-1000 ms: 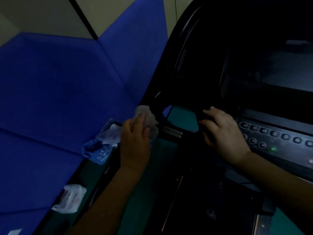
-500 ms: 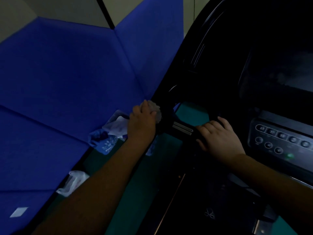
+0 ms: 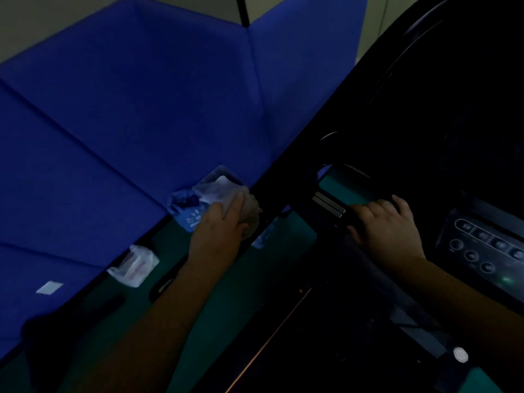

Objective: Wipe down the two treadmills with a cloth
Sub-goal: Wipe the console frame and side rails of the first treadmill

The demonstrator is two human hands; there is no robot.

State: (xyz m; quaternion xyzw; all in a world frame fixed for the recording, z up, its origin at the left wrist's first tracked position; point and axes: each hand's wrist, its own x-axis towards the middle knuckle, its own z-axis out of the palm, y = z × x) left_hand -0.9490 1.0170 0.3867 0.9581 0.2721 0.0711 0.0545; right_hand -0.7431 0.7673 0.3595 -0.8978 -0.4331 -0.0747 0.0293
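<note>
The left hand [image 3: 219, 226] is gripping the crumpled cloth [image 3: 249, 212] and pressing it against the treadmill [image 3: 297, 165] frame at mid-frame, while the right hand [image 3: 388, 225] is curling round the handlebar [image 3: 330, 205], so the next stroke probably calls for sliding along that dark rail.

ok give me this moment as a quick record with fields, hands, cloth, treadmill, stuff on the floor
left hand: left hand presses the crumpled grey-white cloth against the black treadmill frame upright
right hand: right hand rests on the black handlebar beside the silver sensor plates, fingers curled over it
console: dark button panel, one green light lit
floor: blue wipes pack, white plastic bag, on green flooring beside the blue padded mats
light: dim, fine detail unclear
</note>
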